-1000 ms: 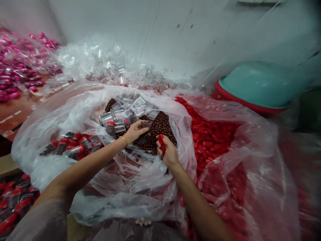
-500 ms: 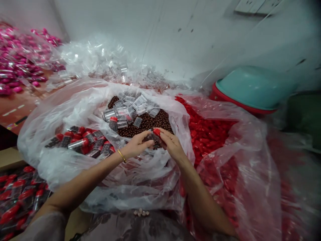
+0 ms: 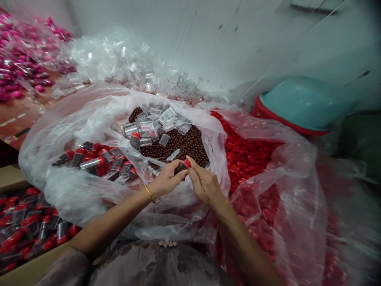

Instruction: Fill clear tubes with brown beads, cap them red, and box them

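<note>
My left hand [image 3: 167, 178] is closed round a small clear jar [image 3: 180, 167] filled with dark beads. On the jar's red cap [image 3: 187, 163] rest the pinched fingers of my right hand [image 3: 204, 180]. Both hands are over the near edge of an open plastic bag [image 3: 89, 115] holding brown beads [image 3: 178, 145]. Empty clear jars [image 3: 168, 115] lie on the beads, with one red-capped jar [image 3: 135, 140] among them. Filled red-capped jars [image 3: 92, 163] are piled on the bag's left part. Right of the hands, another bag holds red caps [image 3: 244, 159].
A box [image 3: 35, 262] of filled red-capped jars stands at the lower left. Pink-capped items [image 3: 24, 59] are heaped at the upper left, beside many clear jars [image 3: 113, 59] along the wall. A teal basin [image 3: 306, 101] sits at the right.
The jar and red cap, earlier apart or only just touching, are now together between my hands. Both hands have moved slightly down, and the right fingers have closed round the cap. The view has shifted a little.
</note>
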### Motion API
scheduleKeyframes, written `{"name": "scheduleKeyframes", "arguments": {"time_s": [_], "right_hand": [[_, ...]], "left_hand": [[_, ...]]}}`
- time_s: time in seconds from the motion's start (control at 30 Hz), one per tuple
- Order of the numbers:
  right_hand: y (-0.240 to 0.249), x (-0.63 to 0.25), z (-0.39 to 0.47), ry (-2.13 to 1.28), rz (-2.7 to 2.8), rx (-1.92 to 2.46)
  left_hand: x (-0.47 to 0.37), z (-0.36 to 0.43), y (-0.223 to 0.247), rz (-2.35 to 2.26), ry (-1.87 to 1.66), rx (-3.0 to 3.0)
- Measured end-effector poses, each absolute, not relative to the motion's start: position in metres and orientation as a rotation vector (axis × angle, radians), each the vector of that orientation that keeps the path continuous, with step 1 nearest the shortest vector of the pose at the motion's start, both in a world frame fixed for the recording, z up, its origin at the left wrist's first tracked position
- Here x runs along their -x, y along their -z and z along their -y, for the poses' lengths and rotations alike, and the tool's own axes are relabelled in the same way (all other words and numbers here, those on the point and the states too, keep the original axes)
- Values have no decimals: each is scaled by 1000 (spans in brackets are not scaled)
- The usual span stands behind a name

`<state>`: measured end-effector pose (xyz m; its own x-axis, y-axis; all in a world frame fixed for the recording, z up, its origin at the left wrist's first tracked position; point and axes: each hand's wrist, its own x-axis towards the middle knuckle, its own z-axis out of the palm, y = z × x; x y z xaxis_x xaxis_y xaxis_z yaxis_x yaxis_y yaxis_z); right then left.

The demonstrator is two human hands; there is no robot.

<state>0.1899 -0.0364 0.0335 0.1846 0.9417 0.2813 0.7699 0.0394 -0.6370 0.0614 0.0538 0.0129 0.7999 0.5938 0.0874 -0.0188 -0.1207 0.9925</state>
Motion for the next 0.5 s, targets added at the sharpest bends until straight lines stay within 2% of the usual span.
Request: {"name": "scheduleKeyframes", "arguments": {"time_s": [0.13,0.3,0.4,0.5], "right_hand": [[-41,-202,39,-474,1584,1765],[-47,-201,28,-581,1029,1616],[-42,-188,17,-817,821,1459],[-33,-179,11,-1054,932,1378]], "left_hand": [[-58,-54,-12,-452,-521,-1773],[-53,-56,-26,-312,-314,-1955],[-53,-51,-26,-285,-245,-2013],[-55,-46,-20,-244,-215,-2052]]}}
